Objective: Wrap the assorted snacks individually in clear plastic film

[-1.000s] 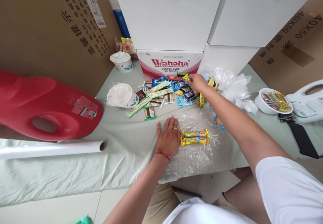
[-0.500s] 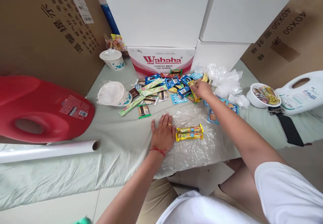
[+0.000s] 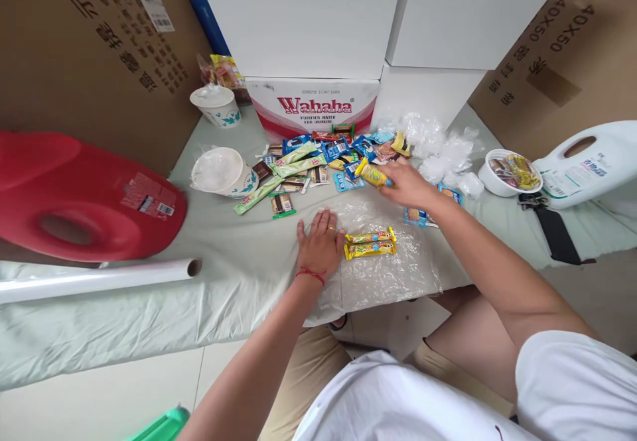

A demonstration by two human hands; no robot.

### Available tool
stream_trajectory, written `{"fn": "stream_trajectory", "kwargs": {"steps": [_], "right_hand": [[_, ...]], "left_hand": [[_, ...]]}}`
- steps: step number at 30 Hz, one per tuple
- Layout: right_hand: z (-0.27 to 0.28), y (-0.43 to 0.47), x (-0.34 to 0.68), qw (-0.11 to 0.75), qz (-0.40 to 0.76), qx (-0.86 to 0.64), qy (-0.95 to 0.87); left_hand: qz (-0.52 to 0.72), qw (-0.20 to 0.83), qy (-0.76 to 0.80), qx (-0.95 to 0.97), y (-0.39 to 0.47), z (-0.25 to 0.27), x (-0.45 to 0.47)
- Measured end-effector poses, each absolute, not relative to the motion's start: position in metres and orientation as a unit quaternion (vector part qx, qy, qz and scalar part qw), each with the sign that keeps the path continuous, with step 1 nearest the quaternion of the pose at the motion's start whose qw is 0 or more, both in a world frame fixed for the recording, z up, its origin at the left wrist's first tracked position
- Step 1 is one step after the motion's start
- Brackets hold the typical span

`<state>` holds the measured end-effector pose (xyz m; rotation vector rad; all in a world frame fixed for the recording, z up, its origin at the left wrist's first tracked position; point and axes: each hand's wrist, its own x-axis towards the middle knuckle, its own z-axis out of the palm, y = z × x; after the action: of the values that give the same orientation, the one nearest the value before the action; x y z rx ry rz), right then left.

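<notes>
My left hand (image 3: 318, 247) lies flat with fingers stretched out, at the left edge of a clear plastic sheet (image 3: 383, 280). Beside its fingertips, two yellow snack bars (image 3: 369, 242) rest side by side on the sheet. My right hand (image 3: 405, 182) is closed on the end of another yellow snack bar (image 3: 371, 173), held over the right front of a pile of wrapped snacks. In that pile are long green sachets (image 3: 298, 167), blue packets (image 3: 336, 149) and small biscuit packs (image 3: 283, 204). A few blue biscuit packets (image 3: 415, 215) lie under my right forearm.
Crumpled clear plastic (image 3: 448, 152) sits behind my right hand. A white tub of snacks (image 3: 511, 172) and a white jug (image 3: 592, 162) stand right. Two paper cups (image 3: 223, 172), a red jug (image 3: 89, 202) and a white roll (image 3: 99, 280) are left. A Wahaba-like printed carton (image 3: 313, 106) backs the pile.
My right hand has drawn a yellow snack bar up out of the pile, slightly toward me. My left hand stays flat on the plastic. The whole view has shifted a little.
</notes>
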<state>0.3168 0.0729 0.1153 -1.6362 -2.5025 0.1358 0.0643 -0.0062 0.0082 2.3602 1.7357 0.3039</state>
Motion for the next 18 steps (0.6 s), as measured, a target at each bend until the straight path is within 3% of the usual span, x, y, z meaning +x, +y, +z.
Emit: {"fn": "stream_trajectory", "kwargs": {"steps": [3, 8, 18], "right_hand": [[0.115, 0.03, 0.305, 0.039, 0.081, -0.462, -0.883], [0.087, -0.014, 0.287, -0.004, 0.097, -0.447, -0.889], [0.056, -0.035, 0.292, 0.052, 0.116, -0.478, -0.869]], "left_hand": [[0.111, 0.102, 0.585, 0.797, -0.006, 0.008, 0.064], [0.125, 0.107, 0.58, 0.798, -0.006, 0.007, 0.064], [0.159, 0.119, 0.582, 0.789, -0.005, 0.005, 0.062]]}}
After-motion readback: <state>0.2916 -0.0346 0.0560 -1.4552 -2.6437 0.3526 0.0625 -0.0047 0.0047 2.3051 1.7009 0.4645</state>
